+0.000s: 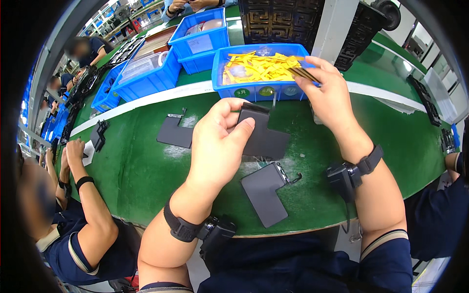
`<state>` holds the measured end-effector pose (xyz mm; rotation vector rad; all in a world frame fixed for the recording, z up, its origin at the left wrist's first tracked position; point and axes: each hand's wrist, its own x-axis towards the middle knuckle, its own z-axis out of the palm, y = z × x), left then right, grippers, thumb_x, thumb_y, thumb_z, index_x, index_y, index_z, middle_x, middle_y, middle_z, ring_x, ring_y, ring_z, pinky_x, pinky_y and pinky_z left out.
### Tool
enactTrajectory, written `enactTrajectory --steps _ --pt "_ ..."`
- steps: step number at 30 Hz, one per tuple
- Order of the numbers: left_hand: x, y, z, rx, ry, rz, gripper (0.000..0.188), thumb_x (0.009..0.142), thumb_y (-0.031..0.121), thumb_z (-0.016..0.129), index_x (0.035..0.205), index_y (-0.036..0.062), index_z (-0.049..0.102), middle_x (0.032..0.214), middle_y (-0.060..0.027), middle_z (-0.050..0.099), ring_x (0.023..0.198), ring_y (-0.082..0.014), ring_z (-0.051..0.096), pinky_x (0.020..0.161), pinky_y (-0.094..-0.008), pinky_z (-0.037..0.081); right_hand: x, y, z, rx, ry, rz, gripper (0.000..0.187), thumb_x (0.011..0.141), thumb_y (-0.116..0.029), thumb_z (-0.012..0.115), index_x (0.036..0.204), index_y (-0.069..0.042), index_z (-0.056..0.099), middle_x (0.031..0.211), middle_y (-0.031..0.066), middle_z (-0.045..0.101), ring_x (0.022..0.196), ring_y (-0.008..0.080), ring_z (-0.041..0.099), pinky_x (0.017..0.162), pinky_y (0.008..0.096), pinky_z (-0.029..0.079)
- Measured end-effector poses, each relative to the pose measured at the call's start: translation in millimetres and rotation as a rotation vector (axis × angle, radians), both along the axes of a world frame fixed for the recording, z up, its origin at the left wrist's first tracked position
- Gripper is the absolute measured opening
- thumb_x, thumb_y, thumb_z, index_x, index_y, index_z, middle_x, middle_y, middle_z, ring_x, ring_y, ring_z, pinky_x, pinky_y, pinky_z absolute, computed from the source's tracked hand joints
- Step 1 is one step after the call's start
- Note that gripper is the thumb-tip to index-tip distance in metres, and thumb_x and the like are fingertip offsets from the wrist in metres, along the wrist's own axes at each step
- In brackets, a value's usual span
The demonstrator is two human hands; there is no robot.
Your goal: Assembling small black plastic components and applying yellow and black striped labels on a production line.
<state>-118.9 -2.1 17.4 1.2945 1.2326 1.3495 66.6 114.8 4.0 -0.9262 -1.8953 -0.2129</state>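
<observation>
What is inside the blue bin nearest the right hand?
The blue bin holds a loose heap of yellow strips. The right hand holds a few dark strips at its rim. The bin's floor is mostly covered.

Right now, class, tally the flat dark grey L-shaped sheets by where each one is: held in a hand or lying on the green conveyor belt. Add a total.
Flat dark grey L-shaped sheets held in the left hand: 1
Flat dark grey L-shaped sheets lying on the green conveyor belt: 2
Total: 3

Single head-worn fisheye view, looking steeply down and forward, close above the green tabletop [146, 166]; edges bend outward.
</observation>
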Motion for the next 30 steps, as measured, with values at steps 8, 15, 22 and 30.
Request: enactTrajectory --steps 8,15,22,30 --pt "-4 -3 -2 0.018 -0.238 -0.109 0.023 0.085 0.000 0.053 0.108 -0.0012 0.051 0.094 -0.0088 0.065 0.082 -0.0112 0.061 0.075 -0.0226 0.047 -7 -60 24 -0.601 0.331 0.353 0.068 0.077 -0.002 0.067 0.138 -0.011 0.036 0.070 -0.0009 0.054 0.065 0.0048 0.052 0.060 0.0192 0.041" --pt "3 -7 2 0.083 -0.232 -0.157 0.024 0.085 -0.001 0.054 0.109 -0.0014 0.050 0.097 -0.0078 0.064 0.086 -0.0109 0.060 0.078 -0.0230 0.047 -6 -65 24 -0.356 0.246 0.317 0.013 0.076 -0.005 0.067 0.089 -0.005 0.070 0.069 0.0051 0.060 0.061 0.0099 0.056 0.055 0.0238 0.045" --pt "2 -6 1 0.077 -0.264 -0.149 0.024 0.085 -0.001 0.054 0.109 -0.0014 0.050 0.095 -0.0080 0.065 0.085 -0.0111 0.061 0.078 -0.0228 0.047 -8 -65 17 -0.675 0.532 0.524 0.014 0.081 -0.009 0.065 0.090 -0.001 0.069 0.077 0.0070 0.066 0.065 0.0105 0.060 0.059 0.0233 0.047" --pt "2 -4 -1 0.075 -0.246 -0.147 0.023 0.086 -0.001 0.052 0.109 -0.0025 0.049 0.097 -0.0091 0.064 0.085 -0.0112 0.060 0.077 -0.0231 0.047 -9 -69 19 -0.781 0.458 0.502 0.019 0.087 -0.010 0.060 0.099 0.003 0.065 0.081 0.0058 0.064 0.072 0.0090 0.058 0.066 0.0223 0.048"
